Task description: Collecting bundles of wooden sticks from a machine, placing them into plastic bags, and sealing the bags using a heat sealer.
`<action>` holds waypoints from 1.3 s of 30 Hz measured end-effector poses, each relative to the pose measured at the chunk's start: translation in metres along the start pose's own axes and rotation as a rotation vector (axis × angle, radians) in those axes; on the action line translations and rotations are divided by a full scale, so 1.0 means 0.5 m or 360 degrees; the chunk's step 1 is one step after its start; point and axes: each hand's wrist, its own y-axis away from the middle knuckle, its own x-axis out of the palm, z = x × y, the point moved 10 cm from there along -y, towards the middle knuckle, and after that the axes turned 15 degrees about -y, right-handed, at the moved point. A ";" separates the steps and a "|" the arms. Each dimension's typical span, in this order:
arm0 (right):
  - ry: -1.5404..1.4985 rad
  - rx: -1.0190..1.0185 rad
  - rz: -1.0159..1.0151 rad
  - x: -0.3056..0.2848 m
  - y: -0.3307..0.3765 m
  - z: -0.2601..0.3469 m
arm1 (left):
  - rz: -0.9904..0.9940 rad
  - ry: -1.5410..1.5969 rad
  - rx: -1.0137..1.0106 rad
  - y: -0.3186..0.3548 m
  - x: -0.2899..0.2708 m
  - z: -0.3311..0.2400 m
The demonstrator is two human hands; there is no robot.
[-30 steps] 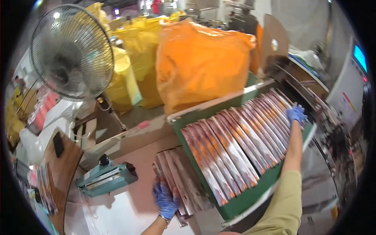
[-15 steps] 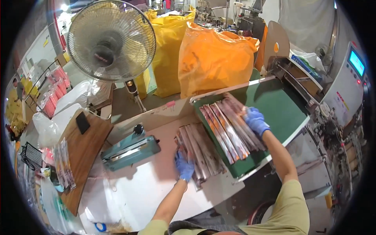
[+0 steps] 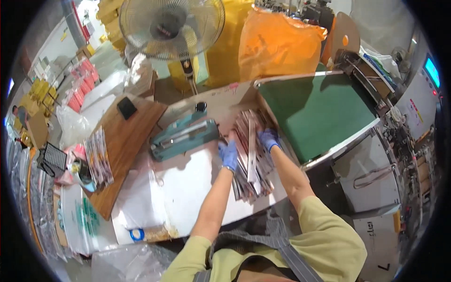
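Observation:
A pile of long, narrow, shiny printed plastic packets (image 3: 252, 157) lies on the white tabletop in front of me, with strips overlapping at slightly different angles. My left hand (image 3: 228, 154), in a blue glove, is closed on the pile's left edge. At the right edge my right hand (image 3: 269, 139), gloved too, grips the packets from the other side, its fingertips partly hidden. To the left of the pile stands a teal bench-top heat sealer (image 3: 184, 138) with a black knob. The green conveyor belt (image 3: 319, 115) is on the right.
A wooden board (image 3: 134, 136) on the left carries more printed packets (image 3: 98, 157). A blue tape roll (image 3: 136, 234) sits by the near table edge. Beyond the table are a standing fan (image 3: 171, 30) and an orange sack (image 3: 279, 44). A control panel (image 3: 420, 96) stands far right.
My right hand has moved left off the green belt, and the packets there are now with the pile on the white table. My view has shifted, so the scene sits differently.

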 end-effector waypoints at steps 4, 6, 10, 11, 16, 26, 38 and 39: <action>-0.0115 -0.0107 0.0051 0.015 0.030 0.034 | 0.0173 -0.0566 -0.0052 -0.012 0.003 -0.013; -0.0132 -0.0177 0.0068 0.048 0.033 0.006 | 0.0197 -0.0425 -0.0011 -0.009 -0.006 -0.011; -0.1443 -0.0215 0.0646 0.154 0.118 0.069 | 0.0393 0.0321 -0.0041 0.029 -0.016 -0.004; -0.1976 0.0716 0.1401 0.227 0.222 0.042 | 0.0585 0.0531 -0.0093 0.040 -0.027 0.013; -0.2154 0.0662 0.1268 0.214 0.384 0.052 | 0.0912 0.0587 -0.0019 0.165 -0.129 0.038; -0.1669 -0.1302 0.1208 -0.003 0.464 0.359 | 0.0571 -0.0213 0.1316 0.219 -0.389 -0.254; -0.1700 -0.1771 0.0992 -0.085 0.540 0.473 | 0.0654 0.0156 0.1383 0.259 -0.389 -0.239; -0.1707 -0.1783 0.1061 -0.082 0.557 0.490 | 0.0594 0.0151 0.1357 0.254 -0.399 -0.229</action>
